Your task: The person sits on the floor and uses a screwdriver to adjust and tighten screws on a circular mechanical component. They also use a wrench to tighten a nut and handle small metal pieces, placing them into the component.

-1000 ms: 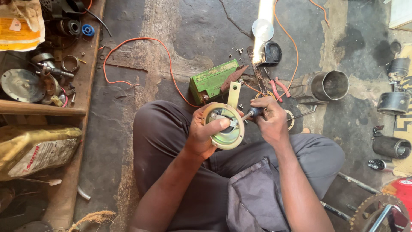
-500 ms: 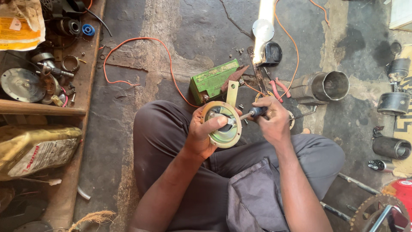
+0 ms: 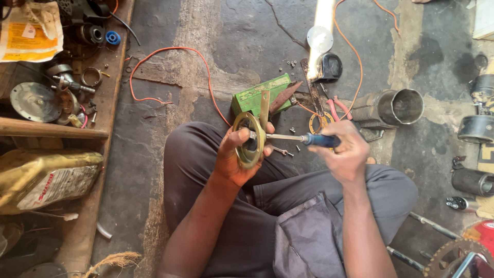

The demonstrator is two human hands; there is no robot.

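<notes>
Just left of the frame's centre, the left hand holds a round, dished metal disc with a flat mounting tab, its grip wrapped around the rim with the thumb across the face and the fingers behind, so the disc stands on edge above the person's lap. The right hand, at centre right, is closed around the blue handle of a slim screwdriver, whose shaft runs level to the left and meets the disc's centre. The disc looks like stiff pressed steel, moderately weighty for its size and hard-edged; its painted or greasy face would likely be slippery, so the rim and the upright tab are the sounder places to take hold, leaving the middle free for the blade. Whether the tip sits in a screw head I cannot tell, since the thumb hides that spot. On the concrete floor beyond the knees lie a green rectangular box, red-handled pliers, loose small screws, an orange wire and a ribbed grey metal cylinder.
</notes>
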